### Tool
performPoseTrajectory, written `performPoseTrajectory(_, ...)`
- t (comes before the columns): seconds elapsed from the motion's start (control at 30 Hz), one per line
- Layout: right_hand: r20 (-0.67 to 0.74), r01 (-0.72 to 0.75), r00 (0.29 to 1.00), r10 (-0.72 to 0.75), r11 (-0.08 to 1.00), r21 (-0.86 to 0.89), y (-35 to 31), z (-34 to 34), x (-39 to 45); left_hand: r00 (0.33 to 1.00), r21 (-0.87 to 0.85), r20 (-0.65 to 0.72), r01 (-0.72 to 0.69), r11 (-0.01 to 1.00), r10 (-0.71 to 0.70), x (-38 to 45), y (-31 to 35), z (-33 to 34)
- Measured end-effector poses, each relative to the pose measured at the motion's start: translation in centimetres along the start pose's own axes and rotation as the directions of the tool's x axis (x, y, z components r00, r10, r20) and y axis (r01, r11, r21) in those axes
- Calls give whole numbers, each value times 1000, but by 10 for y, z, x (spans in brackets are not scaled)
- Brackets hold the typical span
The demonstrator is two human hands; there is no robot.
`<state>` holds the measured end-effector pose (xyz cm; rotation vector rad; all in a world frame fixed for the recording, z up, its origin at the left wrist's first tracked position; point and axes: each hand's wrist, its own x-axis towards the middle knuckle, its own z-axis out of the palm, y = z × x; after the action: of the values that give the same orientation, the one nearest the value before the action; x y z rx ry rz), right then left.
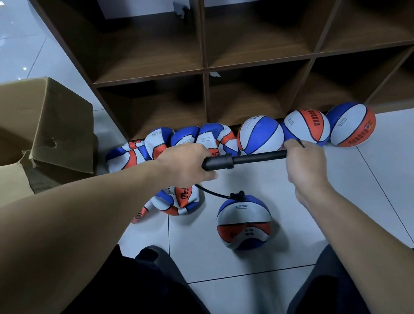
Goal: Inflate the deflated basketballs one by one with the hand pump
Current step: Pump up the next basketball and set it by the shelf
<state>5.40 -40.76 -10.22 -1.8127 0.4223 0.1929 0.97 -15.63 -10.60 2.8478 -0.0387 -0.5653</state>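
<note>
Knees: dark-clad legs [147, 306] at the bottom edge, cut off.
Left hand [184, 164]: fingers wrapped round the black hand pump [243, 159] barrel's left end.
Right hand [305, 163]: curled round the handle end, handle itself hidden.
Hose [212, 192]: runs down to the basketball [244, 222] on the floor tiles [340, 204], below the fingers.
Shelf foot: row of balls [260, 134] along the wooden shelf [204, 69], left ones limp.
Cardboard box [24, 134]: left edge, cropped.
</note>
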Motion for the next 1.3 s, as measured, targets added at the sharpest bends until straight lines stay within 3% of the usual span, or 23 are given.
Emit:
performPoseTrajectory(0.27, -32, 91, 995, -92, 995, -29, 0, 11, -12, 999, -14, -45, -8, 1000, 7, -6, 17, 3)
performPoseTrajectory(0.97, 155, 190, 974, -162, 964, -187, 9, 41, -41, 996, 15, -14, -91, 996, 91, -1, 31, 4)
performPoseTrajectory(1.3, -45, 17, 999, -18, 1000, -11, -1, -3, 0, 999, 5, 21, -26, 1000, 26, 2, 3, 0)
